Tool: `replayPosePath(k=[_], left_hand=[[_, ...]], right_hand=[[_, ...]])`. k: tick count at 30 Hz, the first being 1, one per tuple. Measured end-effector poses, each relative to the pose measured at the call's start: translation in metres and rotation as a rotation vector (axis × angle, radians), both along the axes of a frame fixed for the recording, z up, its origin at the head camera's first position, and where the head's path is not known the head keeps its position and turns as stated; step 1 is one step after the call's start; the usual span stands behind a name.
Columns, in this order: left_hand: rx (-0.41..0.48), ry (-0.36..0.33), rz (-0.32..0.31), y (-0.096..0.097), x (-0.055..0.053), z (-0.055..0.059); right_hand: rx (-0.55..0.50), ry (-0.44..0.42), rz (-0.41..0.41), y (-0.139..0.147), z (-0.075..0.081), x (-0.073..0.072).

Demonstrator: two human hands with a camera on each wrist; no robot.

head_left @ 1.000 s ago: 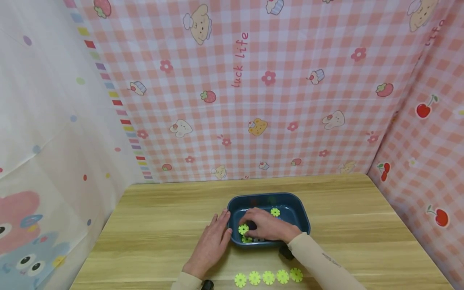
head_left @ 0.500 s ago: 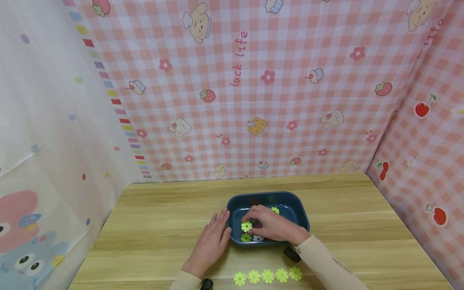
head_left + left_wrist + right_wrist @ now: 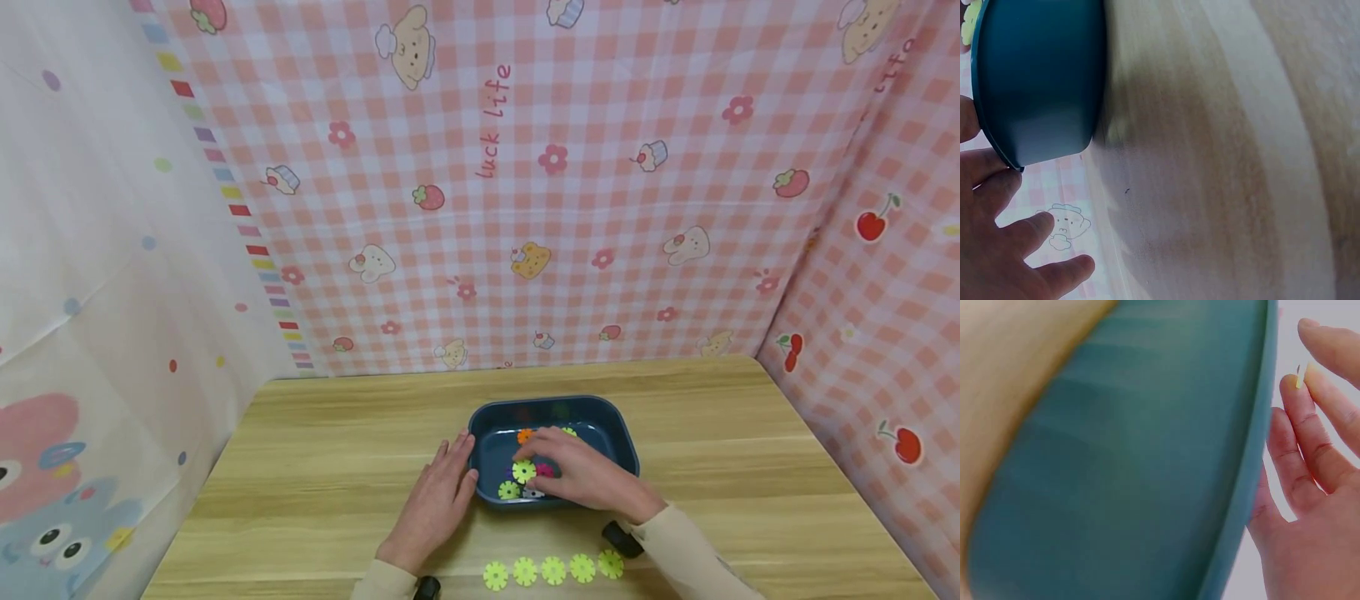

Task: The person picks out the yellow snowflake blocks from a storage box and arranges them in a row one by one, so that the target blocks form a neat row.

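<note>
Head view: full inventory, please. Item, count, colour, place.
Tub: 1, dark blue, on table
Table: 1, wood-grain, beneath tub
Row discs: 5, yellow-green, on table, near side of tub
Held disc: 1, yellow-green, in right hand, over tub
Loose discs: 2 visible, yellow-green, in tub
Orange disc: 1, in tub, partly hidden
Magenta disc, purple disc, pale disc: 1 each visible, in tub
Cloths: patterned, pink-white check at back and right, white at left
Wrist devices: 2, black, at wrists
Sleeves: 2, beige, on forearms
Left hand: 1, at tub's left end
Right hand: 1, over tub
</note>
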State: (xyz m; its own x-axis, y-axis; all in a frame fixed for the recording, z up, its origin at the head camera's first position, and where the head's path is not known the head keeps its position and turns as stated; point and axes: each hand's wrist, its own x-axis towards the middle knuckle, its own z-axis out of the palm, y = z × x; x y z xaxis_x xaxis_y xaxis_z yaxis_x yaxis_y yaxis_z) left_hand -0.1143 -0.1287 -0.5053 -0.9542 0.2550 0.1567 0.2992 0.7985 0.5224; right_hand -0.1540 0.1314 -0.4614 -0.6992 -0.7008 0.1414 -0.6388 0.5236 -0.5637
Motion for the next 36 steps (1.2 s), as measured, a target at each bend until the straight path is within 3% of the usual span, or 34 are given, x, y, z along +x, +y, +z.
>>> replayPosePath(k=[8,13,20,36], left_hand=[[-0.009,0.0,0.008,0.0,-0.001,0.0],[-0.007,0.003,0.008,0.0,0.0,0.001],[-0.013,0.007,0.004,0.0,-0.001,0.001],[0.002,0.04,0.012,0.0,-0.001,-0.004]], right_hand=[[-0.075,0.062,-0.005,0.014,0.0,0.01],[-0.07,0.044,-0.037,0.022,0.003,0.02],[-0.069,0.085,-0.069,0.035,0.007,0.031],[-0.089,0.155,-0.031,0.073,0.005,0.047]])
